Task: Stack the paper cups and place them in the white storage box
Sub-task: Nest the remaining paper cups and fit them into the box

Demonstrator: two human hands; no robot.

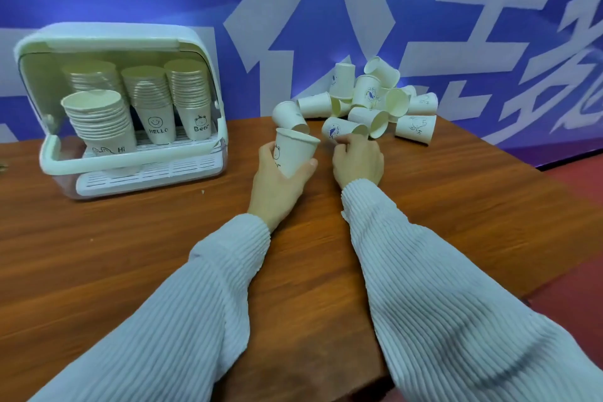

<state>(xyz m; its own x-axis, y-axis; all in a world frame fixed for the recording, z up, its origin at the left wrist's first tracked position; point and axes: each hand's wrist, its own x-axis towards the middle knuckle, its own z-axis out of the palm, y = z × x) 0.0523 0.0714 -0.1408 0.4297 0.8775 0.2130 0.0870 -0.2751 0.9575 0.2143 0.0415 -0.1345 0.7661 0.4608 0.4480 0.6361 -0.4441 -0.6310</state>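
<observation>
Two ribbed pale sleeves (182,313) reach up from the bottom of the frame across the brown wooden surface (98,254). At the centre of the frame the left hand (277,183) has its grip clamped round an upright paper cup (295,153), thumb on the left wall and fingers wrapped to the right; a small bear drawing shows on the cup's side and its open mouth tilts slightly toward the upper right. Just right of it the right hand (359,163) lies knuckles up with its fingers curled, the fingertips pinching the rim of a fallen cup with a blue logo (339,130) that lies on its side on the surface.

Beyond both hands, in the upper right middle of the frame, a loose pile of paper cups (368,98) lies heaped against the blue backdrop with large white characters (293,10), most tipped on their sides, a few upside down on top. One cup (288,116) lies just above the held cup.

At the left of the frame stands the white storage box (208,52), its lid raised and its front open. Inside are four stacks of cups: a front stack marked "Hi" (101,127), a stack marked "HELLO" (151,108), a stack marked "Bear" (192,101), and a rear stack (91,75) partly hidden behind the front one.
</observation>
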